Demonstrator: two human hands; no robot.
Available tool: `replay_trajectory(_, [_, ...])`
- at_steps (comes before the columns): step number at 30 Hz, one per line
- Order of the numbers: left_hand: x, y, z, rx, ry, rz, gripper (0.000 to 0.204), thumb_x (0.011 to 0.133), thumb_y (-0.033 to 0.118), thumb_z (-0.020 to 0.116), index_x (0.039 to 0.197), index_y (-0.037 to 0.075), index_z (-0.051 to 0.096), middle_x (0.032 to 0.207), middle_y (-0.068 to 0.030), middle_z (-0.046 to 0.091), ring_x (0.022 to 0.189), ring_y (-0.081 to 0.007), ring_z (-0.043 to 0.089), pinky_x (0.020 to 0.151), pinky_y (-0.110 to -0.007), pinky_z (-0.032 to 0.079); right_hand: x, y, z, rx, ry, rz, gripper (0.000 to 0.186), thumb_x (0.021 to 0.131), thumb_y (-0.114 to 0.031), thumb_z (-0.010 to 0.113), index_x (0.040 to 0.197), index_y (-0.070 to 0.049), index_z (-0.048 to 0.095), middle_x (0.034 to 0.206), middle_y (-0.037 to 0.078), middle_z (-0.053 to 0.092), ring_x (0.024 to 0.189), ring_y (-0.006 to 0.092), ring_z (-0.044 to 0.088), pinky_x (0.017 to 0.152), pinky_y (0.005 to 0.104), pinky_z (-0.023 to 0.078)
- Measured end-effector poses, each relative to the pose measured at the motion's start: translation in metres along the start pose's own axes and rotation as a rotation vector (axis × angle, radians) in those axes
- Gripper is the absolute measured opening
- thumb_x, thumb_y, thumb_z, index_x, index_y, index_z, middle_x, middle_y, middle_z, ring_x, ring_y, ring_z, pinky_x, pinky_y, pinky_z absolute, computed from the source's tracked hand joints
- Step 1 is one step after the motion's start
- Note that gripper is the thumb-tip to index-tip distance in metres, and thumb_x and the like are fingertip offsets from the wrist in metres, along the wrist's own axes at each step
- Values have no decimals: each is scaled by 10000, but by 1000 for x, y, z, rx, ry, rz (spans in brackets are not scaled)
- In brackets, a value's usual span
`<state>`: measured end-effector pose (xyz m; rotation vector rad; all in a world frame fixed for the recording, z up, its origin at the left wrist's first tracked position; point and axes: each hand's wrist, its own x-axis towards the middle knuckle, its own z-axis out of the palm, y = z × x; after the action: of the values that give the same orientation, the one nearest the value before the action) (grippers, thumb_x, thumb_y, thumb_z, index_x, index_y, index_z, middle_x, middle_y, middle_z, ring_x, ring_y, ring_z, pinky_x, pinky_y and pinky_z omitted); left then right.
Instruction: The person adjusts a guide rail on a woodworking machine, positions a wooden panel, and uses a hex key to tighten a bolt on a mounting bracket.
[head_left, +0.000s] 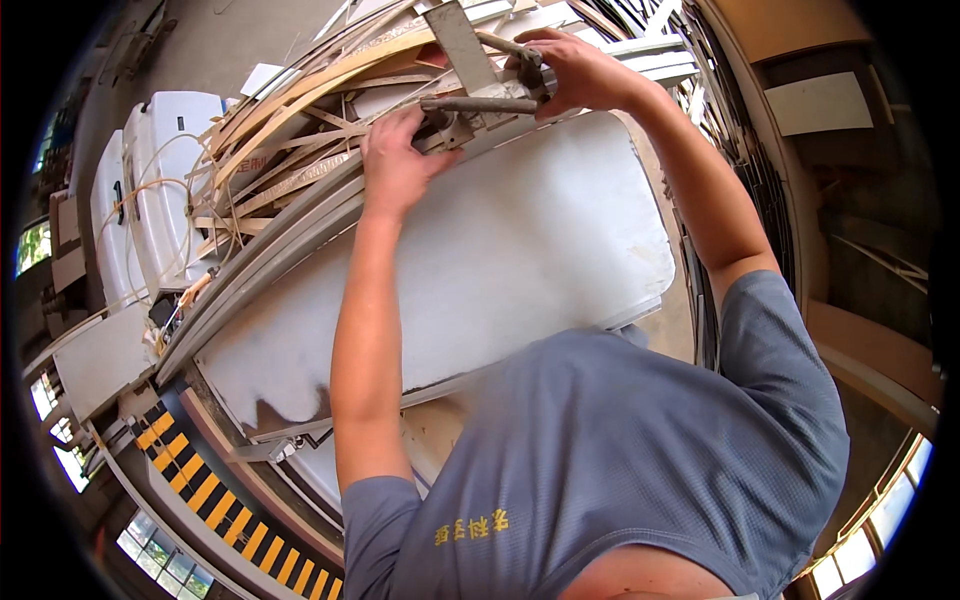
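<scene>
Panel: big white sheet (500, 250) lies flat and tilted across the middle of the view, its near corner rounded, a grey frame edge running along its left side.
Scrap heap: pile of thin wooden strips and offcuts (300, 130) sits just beyond the panel's far-left edge, curved lengths fanning out over each other.
White machines: two white housings (160, 180) stand to the left of the heap, a pale cord looping across them.
Hazard strip: yellow-and-black striped edging (210, 490) runs along the lower left, below the panel.
Clamp: grey metal bar clamp (480, 95) is up at the panel's far edge, its flat bar angling away upward, its round handle lying crosswise between both hands.
Right hand: right hand (580, 70) is closed around the clamp's head at the far end of the handle, fingers curled tight over the metal.
Left hand: left hand (400, 165) presses on the panel's far edge, fingers bent and bunched at the clamp's near end, touching it; cannot tell whether they fully grip it.
</scene>
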<state>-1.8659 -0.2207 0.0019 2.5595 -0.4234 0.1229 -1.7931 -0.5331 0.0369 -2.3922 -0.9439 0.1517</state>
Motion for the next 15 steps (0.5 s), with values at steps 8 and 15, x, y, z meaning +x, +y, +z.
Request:
replay_trajectory(8, [38,65,39,-39,80,53,752,662,432,897,1282,66,678,1273,-141,667,1197,-355,574,1057,-458,420,-43,63,-35,-38,81,-27,820,589,-81,939,1342,-65,615,1382,152,570,1363,319,491,1186,399,383])
replay_trajectory(15, [25,27,4,-63,-28,166,911,690,383,896,1465,78,528,1422,-188,562,1283,-387,530,1115,-475,410,-58,75,-42,198,32,70,731,694,-95,913,1354,-70,599,1256,125,628,1184,276,574,1055,383,462])
